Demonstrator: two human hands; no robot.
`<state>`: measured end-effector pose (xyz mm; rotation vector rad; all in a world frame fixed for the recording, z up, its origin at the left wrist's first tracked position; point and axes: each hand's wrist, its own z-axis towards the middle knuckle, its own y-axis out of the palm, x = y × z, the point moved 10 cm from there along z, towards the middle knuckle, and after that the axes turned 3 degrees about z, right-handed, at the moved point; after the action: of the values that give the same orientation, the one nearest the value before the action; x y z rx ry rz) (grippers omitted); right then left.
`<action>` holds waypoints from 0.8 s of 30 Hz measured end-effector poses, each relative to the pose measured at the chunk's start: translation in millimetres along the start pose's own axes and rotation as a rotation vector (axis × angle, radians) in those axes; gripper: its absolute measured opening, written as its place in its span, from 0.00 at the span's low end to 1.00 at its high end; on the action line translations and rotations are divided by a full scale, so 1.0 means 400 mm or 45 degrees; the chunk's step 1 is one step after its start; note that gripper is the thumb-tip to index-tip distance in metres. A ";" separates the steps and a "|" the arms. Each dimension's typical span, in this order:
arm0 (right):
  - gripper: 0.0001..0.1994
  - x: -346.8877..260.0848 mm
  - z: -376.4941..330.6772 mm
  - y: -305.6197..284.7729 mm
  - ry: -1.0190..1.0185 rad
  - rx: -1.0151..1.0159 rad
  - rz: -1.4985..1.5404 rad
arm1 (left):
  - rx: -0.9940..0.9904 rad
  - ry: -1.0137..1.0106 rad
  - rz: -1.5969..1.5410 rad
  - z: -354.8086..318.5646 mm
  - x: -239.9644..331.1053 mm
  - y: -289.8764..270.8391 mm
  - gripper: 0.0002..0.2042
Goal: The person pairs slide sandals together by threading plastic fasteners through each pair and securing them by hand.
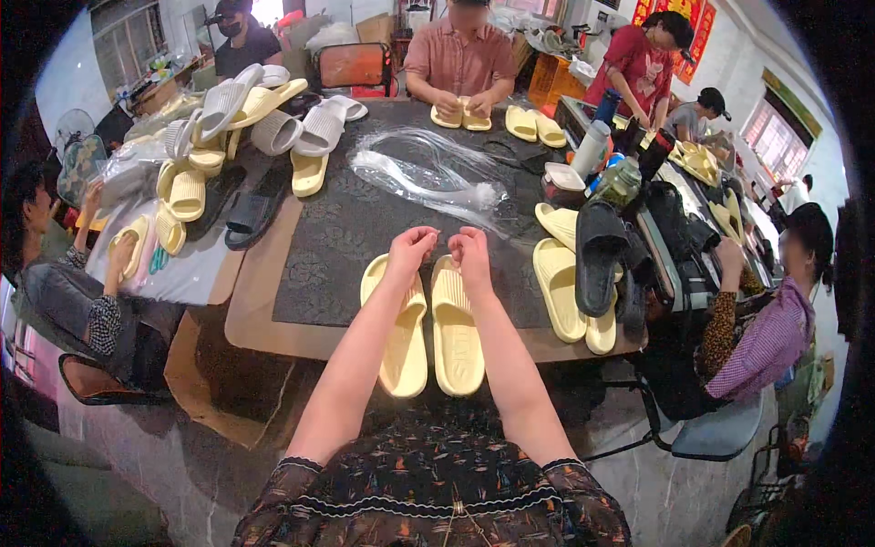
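Yellow slippers (404,359) are lying with heels overhanging the near edge of the worktop (264,292). Above their toes, our left hand (414,250), then our right hand (469,259), are bunching fingertips together, whether around anything we cannot tell. Rightward, a black slipper (600,260) is resting.

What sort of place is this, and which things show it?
Probably a slipper workshop: yellow, grey and black slippers crowd the table, loose clear plastic lies among them, and a co-worker opposite handles a yellow pair.
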<state>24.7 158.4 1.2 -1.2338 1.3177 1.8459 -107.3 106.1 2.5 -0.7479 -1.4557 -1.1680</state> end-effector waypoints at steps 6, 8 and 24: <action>0.08 -0.040 -0.029 0.061 -0.111 -0.135 -0.125 | 0.058 -0.011 -0.008 0.000 -0.004 -0.015 0.08; 0.09 -0.054 -0.046 0.081 -0.063 -0.144 -0.180 | 0.069 -0.013 -0.049 0.003 -0.010 -0.031 0.08; 0.07 -0.057 -0.048 0.056 0.015 -0.019 -0.394 | 0.088 -0.063 -0.225 0.000 -0.013 -0.023 0.07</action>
<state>22.5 134.0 29.3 -1.3717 1.0516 1.6333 -114.5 104.0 -4.8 -0.6139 -1.6209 -1.2332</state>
